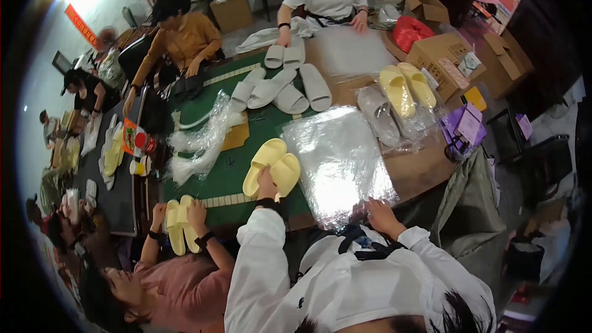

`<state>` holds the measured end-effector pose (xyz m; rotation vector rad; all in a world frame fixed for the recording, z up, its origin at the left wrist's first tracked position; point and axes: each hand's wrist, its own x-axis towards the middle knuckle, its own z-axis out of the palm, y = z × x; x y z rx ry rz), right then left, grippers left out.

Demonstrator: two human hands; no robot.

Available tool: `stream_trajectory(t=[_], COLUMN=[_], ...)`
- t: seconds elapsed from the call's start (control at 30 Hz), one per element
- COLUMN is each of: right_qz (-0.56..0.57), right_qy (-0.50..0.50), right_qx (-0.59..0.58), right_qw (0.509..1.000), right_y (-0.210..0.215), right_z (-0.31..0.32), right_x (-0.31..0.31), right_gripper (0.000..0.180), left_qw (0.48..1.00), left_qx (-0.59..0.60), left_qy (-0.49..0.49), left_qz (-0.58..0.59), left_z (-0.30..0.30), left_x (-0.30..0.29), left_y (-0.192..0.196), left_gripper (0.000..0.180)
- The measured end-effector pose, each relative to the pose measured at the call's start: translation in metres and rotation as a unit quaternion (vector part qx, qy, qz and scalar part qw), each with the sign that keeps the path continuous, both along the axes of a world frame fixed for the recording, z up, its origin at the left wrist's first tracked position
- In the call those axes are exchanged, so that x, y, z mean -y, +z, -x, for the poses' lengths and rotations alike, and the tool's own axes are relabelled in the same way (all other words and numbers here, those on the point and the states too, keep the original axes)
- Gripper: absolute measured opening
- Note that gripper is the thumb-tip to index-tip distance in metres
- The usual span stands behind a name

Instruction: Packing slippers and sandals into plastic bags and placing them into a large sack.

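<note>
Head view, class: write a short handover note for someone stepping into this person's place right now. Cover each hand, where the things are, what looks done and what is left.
Left hand: resting on the pair of yellow slippers on the green mat, fingers over their heels; grip unclear.
Right hand: on the near edge of the stack of clear plastic bags, apparently pinching one.
Done: one yellow pair and one grey pair lie bagged further along the table.
Left: the yellow pair under the left hand is not bagged yet; loose grey slippers also lie unbagged across the table, near another person.
</note>
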<state>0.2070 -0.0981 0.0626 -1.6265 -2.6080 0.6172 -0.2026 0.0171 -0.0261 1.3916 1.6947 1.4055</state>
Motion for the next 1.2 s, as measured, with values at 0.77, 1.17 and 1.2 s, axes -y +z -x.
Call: stream_trajectory(t=[0.77, 1.17, 1.2], right_qz=[-0.041, 0.057, 0.092], right_qy=[-0.13, -0.075, -0.058], right_qx=[-0.101, -0.331, -0.264], right_qw=[0.985, 0.939, 0.958], right_y=[-0.018, -0.022, -0.023], right_z=[-0.053, 0.012, 0.019], right_x=[-0.037, -0.129, -0.14], right_gripper=[0.046, 0.037, 0.038], left_qw=[0.856, 0.787, 0.812], left_qx=[0.471, -0.299, -0.349], left_qy=[-0.076, -0.445, -0.394], left_qz=[0.197, 0.305, 0.253], left_z=[-0.275, -0.215, -0.218], left_x=[-0.038, 0.096, 0.104], left_y=[0.012, 0.048, 0.052], left_gripper=[0.034, 0.03, 0.031])
